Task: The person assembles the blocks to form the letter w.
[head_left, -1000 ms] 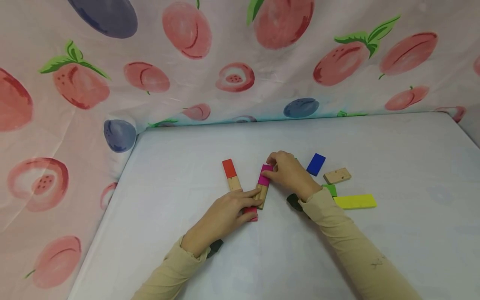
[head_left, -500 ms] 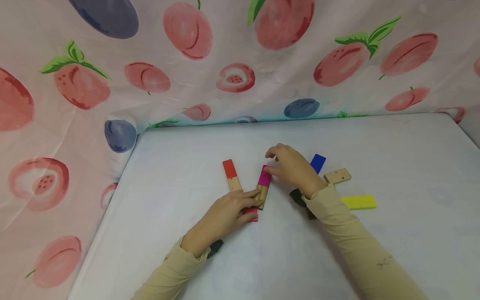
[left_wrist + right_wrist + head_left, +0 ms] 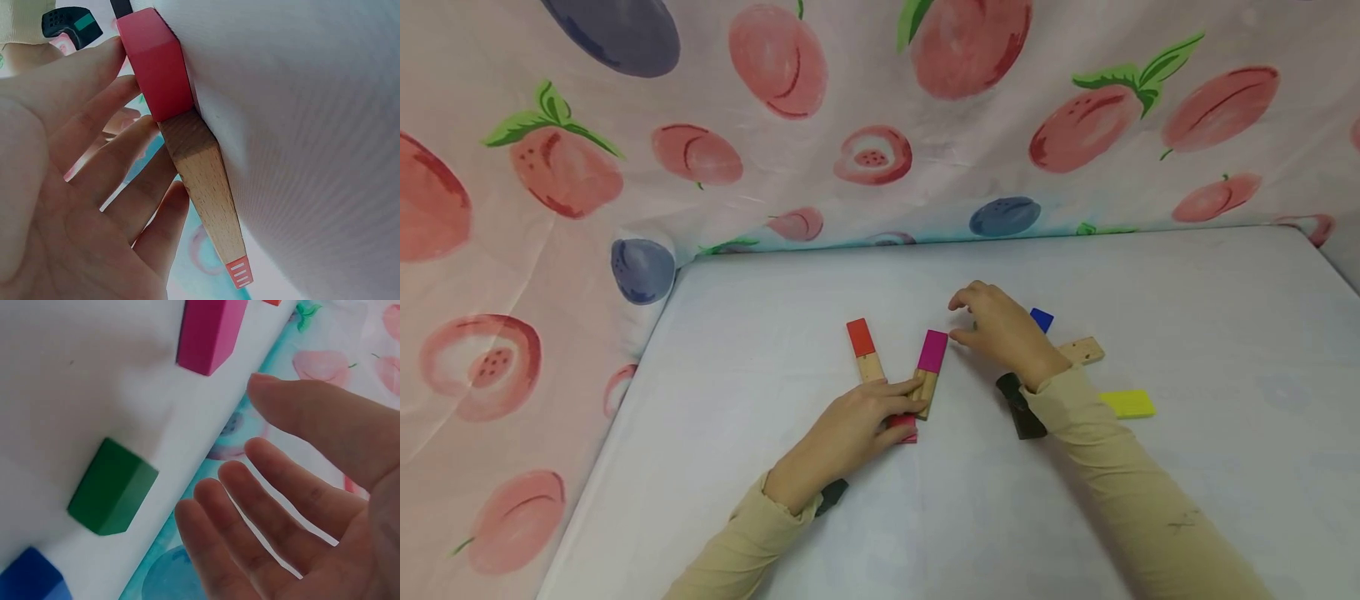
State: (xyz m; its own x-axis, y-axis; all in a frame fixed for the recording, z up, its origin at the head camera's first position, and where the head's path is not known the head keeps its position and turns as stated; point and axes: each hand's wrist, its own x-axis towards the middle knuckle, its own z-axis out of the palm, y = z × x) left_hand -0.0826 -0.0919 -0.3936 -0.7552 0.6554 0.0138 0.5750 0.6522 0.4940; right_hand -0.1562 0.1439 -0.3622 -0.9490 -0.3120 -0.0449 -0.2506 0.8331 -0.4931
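My left hand (image 3: 850, 429) lies with its fingers extended over a V of coloured blocks. In the left wrist view its fingertips touch a pink-red block (image 3: 159, 69) and a wooden block (image 3: 203, 181). A magenta block (image 3: 932, 351) continues the V's right arm, end to end with a wooden block (image 3: 926, 392). On the left arm, an orange-red block (image 3: 861, 337) adjoins a pale wooden block (image 3: 871, 368). My right hand (image 3: 1003, 333) hovers just right of the magenta block, fingers loosely bent around nothing. The V's lower point is partly hidden under my left hand.
To the right lie a blue block (image 3: 1042, 320), a speckled wooden block (image 3: 1081, 351) and a yellow block (image 3: 1127, 404), partly behind my right arm. A green block (image 3: 112, 487) shows in the right wrist view. A dark block (image 3: 1028, 423) sits near my right wrist.
My right hand has let go of the magenta block and drawn away to the right, its fingers spreading. The magenta block stays in place. My left hand keeps still.
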